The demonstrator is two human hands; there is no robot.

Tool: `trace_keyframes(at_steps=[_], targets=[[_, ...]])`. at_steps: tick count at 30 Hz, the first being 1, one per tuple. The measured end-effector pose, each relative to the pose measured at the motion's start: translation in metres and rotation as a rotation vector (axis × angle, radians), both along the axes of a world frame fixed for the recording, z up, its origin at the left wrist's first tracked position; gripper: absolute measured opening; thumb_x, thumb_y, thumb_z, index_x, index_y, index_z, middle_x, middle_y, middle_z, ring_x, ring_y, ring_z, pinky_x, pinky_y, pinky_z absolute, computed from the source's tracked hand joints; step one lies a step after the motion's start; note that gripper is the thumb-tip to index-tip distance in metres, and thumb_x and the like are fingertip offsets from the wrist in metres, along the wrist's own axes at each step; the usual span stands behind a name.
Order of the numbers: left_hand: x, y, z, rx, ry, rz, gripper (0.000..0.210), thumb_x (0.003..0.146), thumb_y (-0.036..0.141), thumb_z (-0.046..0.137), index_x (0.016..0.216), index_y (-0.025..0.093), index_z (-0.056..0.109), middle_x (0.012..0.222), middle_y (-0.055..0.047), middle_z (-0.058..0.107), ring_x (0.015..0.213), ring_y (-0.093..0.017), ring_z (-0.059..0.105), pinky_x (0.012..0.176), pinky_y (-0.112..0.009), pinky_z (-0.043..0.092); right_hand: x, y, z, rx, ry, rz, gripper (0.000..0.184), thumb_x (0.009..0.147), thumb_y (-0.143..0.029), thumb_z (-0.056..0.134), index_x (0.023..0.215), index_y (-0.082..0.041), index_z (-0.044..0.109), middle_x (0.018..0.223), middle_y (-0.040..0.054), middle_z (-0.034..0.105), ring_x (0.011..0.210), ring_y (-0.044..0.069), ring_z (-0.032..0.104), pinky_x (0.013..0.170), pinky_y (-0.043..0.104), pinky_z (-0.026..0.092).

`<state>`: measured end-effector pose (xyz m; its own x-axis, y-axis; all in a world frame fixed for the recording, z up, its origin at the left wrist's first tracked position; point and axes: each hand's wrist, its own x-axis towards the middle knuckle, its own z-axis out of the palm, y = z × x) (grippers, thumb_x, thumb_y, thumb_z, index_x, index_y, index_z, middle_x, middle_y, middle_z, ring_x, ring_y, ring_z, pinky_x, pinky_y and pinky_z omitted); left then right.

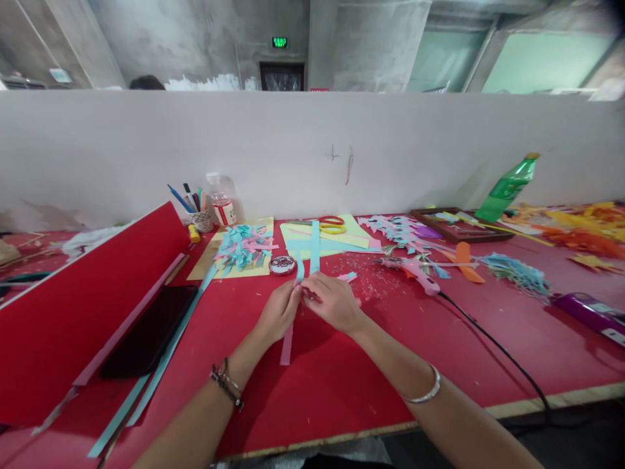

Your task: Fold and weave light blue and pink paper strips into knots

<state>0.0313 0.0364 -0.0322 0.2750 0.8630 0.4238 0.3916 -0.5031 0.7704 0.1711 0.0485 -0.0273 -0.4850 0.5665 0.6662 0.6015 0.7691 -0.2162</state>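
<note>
My left hand is closed in a pinch on paper strips. A pink paper strip hangs below its fingers, and a short light-blue paper strip sticks up above them. Right beside it, my right hand has its thumb and fingers bent together at the same strips; the exact grip is partly hidden. A longer light-blue strip reaches from behind the right hand toward the back. Just beyond the left hand lies a round tin with a patterned lid. Scissors with red and yellow handles rest on coloured paper sheets.
Folded paper pieces are heaped at back left, near a pen cup and a bottle. A phone lies beside a leaning red board. Rightward are a corded pink glue gun, a wooden tray and a green bottle.
</note>
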Motion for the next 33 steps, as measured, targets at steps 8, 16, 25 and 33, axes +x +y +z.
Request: trace_keyframes(at_steps=[8, 16, 25, 33], targets=[[-0.002, 0.004, 0.0, -0.099, -0.075, 0.049, 0.03, 0.082, 0.033, 0.029, 0.069, 0.015, 0.048, 0.052, 0.003, 0.048, 0.048, -0.009, 0.046, 0.049, -0.019, 0.034, -0.01, -0.001, -0.002, -0.406, 0.454, 0.093, 0.018, 0.072, -0.027, 0.047, 0.088, -0.02, 0.04, 0.076, 0.0005, 0.046, 0.062, 0.01, 0.047, 0.055, 0.021, 0.04], [-0.005, 0.01, 0.004, -0.155, -0.228, 0.132, 0.024, 0.076, 0.033, 0.042, 0.069, 0.014, 0.054, 0.056, 0.003, 0.05, 0.054, -0.008, 0.045, 0.052, -0.018, 0.036, -0.007, 0.004, -0.002, -0.63, 0.537, 0.113, 0.02, 0.073, -0.036, 0.046, 0.083, -0.019, 0.044, 0.067, -0.0022, 0.047, 0.058, 0.009, 0.045, 0.052, 0.021, 0.036], [-0.006, 0.012, 0.002, -0.262, -0.388, 0.109, 0.021, 0.067, 0.031, 0.054, 0.077, 0.013, 0.059, 0.059, 0.002, 0.054, 0.056, -0.008, 0.047, 0.055, -0.02, 0.039, -0.005, 0.008, -0.004, -0.588, 0.37, 0.193, 0.024, 0.079, -0.032, 0.039, 0.062, -0.017, 0.047, 0.068, -0.0003, 0.044, 0.068, 0.01, 0.044, 0.062, 0.023, 0.037], [-0.006, 0.013, 0.002, -0.385, -0.552, 0.12, 0.031, 0.063, 0.029, 0.059, 0.088, 0.011, 0.059, 0.065, 0.0, 0.058, 0.06, -0.009, 0.051, 0.062, -0.023, 0.043, -0.003, 0.007, 0.0, -0.491, 0.284, 0.161, 0.024, 0.079, -0.029, 0.04, 0.061, -0.016, 0.049, 0.064, -0.0013, 0.042, 0.062, 0.009, 0.042, 0.059, 0.022, 0.035]])
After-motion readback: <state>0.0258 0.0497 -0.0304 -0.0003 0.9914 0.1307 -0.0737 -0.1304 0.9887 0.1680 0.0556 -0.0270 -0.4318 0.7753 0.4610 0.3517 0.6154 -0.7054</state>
